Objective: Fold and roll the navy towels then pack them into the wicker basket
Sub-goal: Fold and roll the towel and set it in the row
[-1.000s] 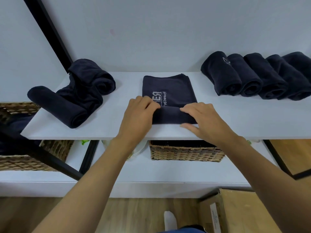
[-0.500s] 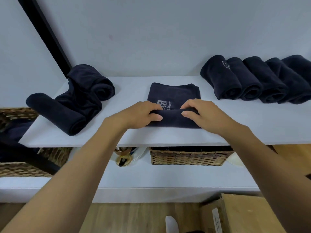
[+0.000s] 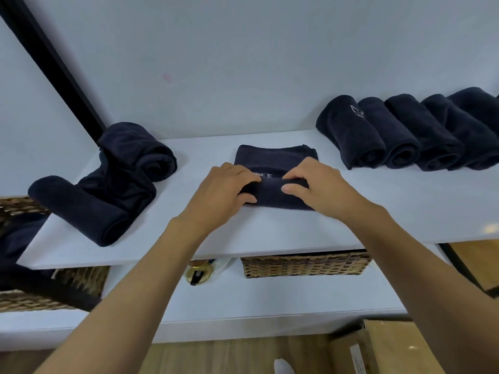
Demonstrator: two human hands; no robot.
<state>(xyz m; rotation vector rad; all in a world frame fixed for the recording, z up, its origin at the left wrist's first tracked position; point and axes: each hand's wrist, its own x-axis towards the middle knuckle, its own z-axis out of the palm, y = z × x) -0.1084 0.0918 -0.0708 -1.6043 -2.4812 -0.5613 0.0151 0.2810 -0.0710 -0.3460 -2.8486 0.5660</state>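
1. The folded navy towel [image 3: 275, 157] lies mid-shelf [image 3: 405, 201], its near end rolled.
2. The left hand [image 3: 224, 190] and right hand [image 3: 321, 187] curl their fingers over the roll, thumbs pressed against its front.
3. Risk: uneven pressure may skew or loosen the roll.

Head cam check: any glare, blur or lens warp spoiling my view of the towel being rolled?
Head view: light soft and even, towel and both hands sharp; one small glare spot on the shelf edge at right; wide-angle bowing bends the shelf and the black frame bar; navy folds lose detail.
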